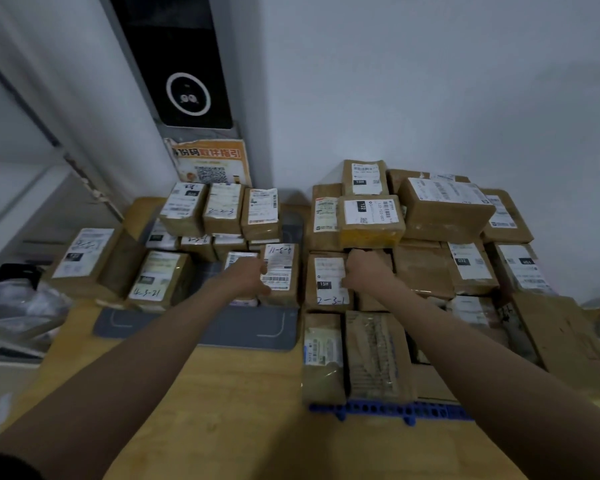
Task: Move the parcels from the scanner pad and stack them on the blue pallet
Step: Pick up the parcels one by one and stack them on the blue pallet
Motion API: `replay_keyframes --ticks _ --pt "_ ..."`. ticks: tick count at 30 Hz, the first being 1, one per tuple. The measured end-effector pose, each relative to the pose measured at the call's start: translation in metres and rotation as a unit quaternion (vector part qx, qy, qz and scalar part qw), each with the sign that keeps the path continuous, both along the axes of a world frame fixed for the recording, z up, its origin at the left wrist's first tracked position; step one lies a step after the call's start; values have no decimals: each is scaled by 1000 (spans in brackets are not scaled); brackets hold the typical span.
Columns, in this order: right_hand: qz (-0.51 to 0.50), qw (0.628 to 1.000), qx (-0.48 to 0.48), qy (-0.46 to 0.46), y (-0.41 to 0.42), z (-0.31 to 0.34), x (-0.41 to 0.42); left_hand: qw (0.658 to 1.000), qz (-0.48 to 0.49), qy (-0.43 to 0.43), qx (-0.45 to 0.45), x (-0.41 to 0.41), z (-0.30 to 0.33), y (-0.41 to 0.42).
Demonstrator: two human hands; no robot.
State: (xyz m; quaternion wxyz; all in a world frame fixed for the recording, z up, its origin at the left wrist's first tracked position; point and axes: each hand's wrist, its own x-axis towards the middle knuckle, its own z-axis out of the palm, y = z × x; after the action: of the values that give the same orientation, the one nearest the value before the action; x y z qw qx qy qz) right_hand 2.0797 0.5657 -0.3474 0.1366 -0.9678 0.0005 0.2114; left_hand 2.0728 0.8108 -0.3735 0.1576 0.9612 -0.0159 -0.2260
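A plain white wall (430, 81) backs the wooden worktop (222, 393); a black panel (181, 64) hangs above an orange poster (210, 162), dimly lit, perhaps shelving at left.

Two forearms enter from lower frame edge, both bare from elbow to wrist. Left hand (248, 277) and right hand (364, 268) ungloved; no watch, ring or band visible. Dark, near-black sleeve edge (4, 465) shows at lower left corner, on left upper arm. Right arm's sleeve out of view.

Parcels (371, 216) – glossy taped cardboard; pad (222, 327) matt grey; pallet (388, 408) plastic.
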Motion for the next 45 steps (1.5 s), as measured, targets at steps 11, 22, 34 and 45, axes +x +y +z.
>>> replay_keyframes --ticks 11,22,34,45 --pt "86 994 62 0 105 -24 -14 999 21 29 13 -32 -17 91" --pt "32 998 59 -12 162 -49 22 998 -2 55 5 3 -26 123" --pt "-127 979 137 -78 184 -55 96 997 -4 17 -76 87 -44 104" --pt "-132 970 184 -89 208 -71 125 995 32 -28 -88 100 -49 100"
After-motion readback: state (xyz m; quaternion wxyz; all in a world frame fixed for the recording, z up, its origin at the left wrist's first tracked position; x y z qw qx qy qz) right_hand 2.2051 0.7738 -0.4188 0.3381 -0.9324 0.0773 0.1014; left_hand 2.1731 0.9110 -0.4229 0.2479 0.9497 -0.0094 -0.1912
